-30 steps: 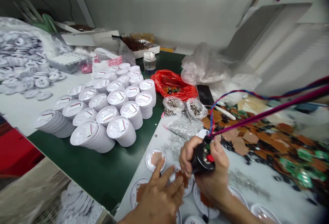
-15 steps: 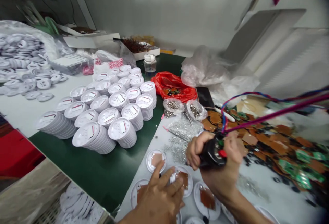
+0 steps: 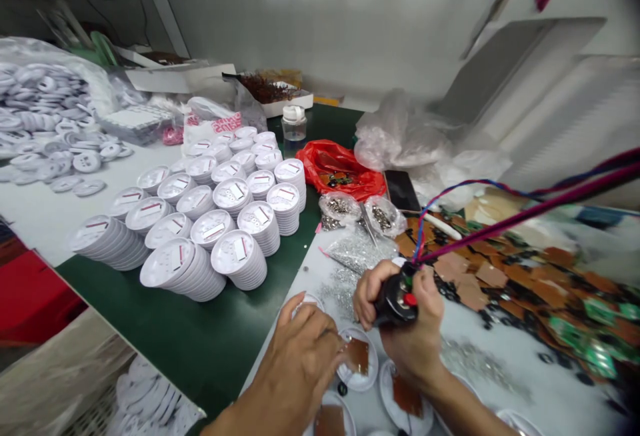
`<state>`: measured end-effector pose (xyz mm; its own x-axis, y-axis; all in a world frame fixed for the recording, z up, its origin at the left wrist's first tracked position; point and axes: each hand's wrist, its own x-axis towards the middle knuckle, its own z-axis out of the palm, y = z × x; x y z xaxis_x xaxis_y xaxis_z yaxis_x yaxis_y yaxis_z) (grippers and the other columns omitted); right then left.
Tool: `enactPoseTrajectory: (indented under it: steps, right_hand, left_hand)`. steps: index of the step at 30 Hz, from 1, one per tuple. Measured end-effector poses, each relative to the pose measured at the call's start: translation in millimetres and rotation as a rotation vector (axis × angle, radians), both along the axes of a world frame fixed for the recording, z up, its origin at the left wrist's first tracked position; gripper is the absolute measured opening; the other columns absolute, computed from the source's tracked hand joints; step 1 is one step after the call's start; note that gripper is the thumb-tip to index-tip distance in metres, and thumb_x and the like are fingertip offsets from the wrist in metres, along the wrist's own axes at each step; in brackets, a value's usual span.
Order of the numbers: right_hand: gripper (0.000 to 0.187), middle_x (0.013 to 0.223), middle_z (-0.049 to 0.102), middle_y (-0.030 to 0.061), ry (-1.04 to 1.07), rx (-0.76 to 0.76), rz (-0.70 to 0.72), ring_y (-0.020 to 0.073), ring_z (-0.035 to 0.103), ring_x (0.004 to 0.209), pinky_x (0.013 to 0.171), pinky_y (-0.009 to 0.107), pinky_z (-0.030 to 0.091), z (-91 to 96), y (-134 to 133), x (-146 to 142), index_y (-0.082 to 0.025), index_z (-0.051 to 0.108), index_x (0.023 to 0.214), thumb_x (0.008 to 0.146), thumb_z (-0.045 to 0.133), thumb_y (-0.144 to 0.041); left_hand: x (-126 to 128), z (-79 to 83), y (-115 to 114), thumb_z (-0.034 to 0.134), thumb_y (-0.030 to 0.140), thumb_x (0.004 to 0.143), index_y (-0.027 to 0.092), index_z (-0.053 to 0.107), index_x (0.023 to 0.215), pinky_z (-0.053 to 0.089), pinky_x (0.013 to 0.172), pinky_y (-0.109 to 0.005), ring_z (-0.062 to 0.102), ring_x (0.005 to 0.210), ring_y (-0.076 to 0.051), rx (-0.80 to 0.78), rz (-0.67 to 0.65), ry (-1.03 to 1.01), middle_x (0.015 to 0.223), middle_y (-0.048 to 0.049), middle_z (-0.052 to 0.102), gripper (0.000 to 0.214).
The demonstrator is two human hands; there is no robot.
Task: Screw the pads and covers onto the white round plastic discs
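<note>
Lower right of centre, the handheld tool (image 3: 387, 306) is black with a bright red button (image 3: 410, 299); its cord (image 3: 493, 226) is magenta, beside twisted wires (image 3: 450, 189) of red and blue. At bottom centre, white discs (image 3: 345, 377) carry brown boards (image 3: 358, 356). Left of centre, the stacked round pieces (image 3: 247, 273) are white, their tops bearing white rectangles (image 3: 241, 248) edged in dark red, over a deep green surface (image 3: 235, 346). Mid-frame sits a glossy red bag (image 3: 313, 159). At right lie brown and tan plates (image 3: 545, 283), green circuit pieces (image 3: 600, 313) and black rings (image 3: 584, 379).
</note>
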<state>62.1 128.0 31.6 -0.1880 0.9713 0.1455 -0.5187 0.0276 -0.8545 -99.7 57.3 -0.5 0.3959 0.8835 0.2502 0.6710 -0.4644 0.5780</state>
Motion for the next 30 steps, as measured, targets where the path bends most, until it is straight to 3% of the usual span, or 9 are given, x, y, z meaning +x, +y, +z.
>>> enactPoseTrajectory:
  steps: [7, 12, 15, 20, 30]
  right_hand:
    - [0.056, 0.046, 0.053, 0.0008, 0.031, 0.028, 0.008, 0.014, 0.048, 0.04, 0.041, 0.026, 0.039, 28.9, -2.4, 6.0, -0.02, 0.068, 0.064, 0.087, 0.053, -0.068]
    - [0.056, 0.044, 0.051, 0.0002, 0.051, 0.031, -0.035, 0.0137, 0.047, 0.038, 0.042, 0.027, 0.041, 34.4, -2.2, 3.8, -0.02, 0.067, 0.061, 0.087, 0.054, -0.068]
    - [0.056, 0.043, 0.051, 0.0005, 0.052, 0.016, -0.06, 0.0134, 0.047, 0.039, 0.043, 0.027, 0.041, 34.0, -1.0, 4.9, -0.02, 0.067, 0.061, 0.087, 0.054, -0.067]
    - [0.057, 0.043, 0.05, 0.0002, 0.055, 0.028, -0.107, 0.0141, 0.046, 0.037, 0.041, 0.028, 0.04, 37.7, 1.3, 10.7, -0.02, 0.065, 0.061, 0.089, 0.05, -0.067]
    - [0.056, 0.043, 0.049, -0.0001, 0.059, 0.042, -0.083, 0.0141, 0.045, 0.036, 0.04, 0.028, 0.038, 46.7, 2.4, 1.5, -0.02, 0.065, 0.06, 0.088, 0.052, -0.067]
  left_hand:
    - [8.3, 14.5, 20.8, 0.064, 0.013, 0.097, 0.024, 0.069, 0.112, 0.039, 0.095, -0.044, 0.057, 0.094, -0.022, -0.121, 0.059, 0.079, 0.097, -0.0012, 0.064, 0.02]
    - [23.9, 1.6, 42.2, 0.074, 0.023, 0.093, 0.022, 0.072, 0.09, 0.04, 0.089, -0.038, 0.059, 0.088, -0.021, -0.095, 0.016, 0.121, 0.088, 0.001, 0.066, 0.004]
    - [26.7, -11.1, 50.3, 0.071, 0.023, 0.096, 0.019, 0.069, 0.082, 0.039, 0.091, -0.039, 0.06, 0.085, -0.02, -0.036, 0.003, 0.146, 0.085, 0.0001, 0.065, 0.015]
    - [19.9, -24.4, 52.6, 0.061, 0.013, 0.099, 0.019, 0.066, 0.091, 0.036, 0.096, -0.04, 0.058, 0.088, -0.02, 0.016, -0.041, 0.155, 0.093, -0.001, 0.063, 0.011]
    - [-0.4, -16.7, 58.0, 0.059, 0.01, 0.1, 0.017, 0.068, 0.089, 0.034, 0.103, -0.04, 0.063, 0.082, -0.015, 0.043, -0.005, 0.083, 0.085, 0.0016, 0.065, 0.016]
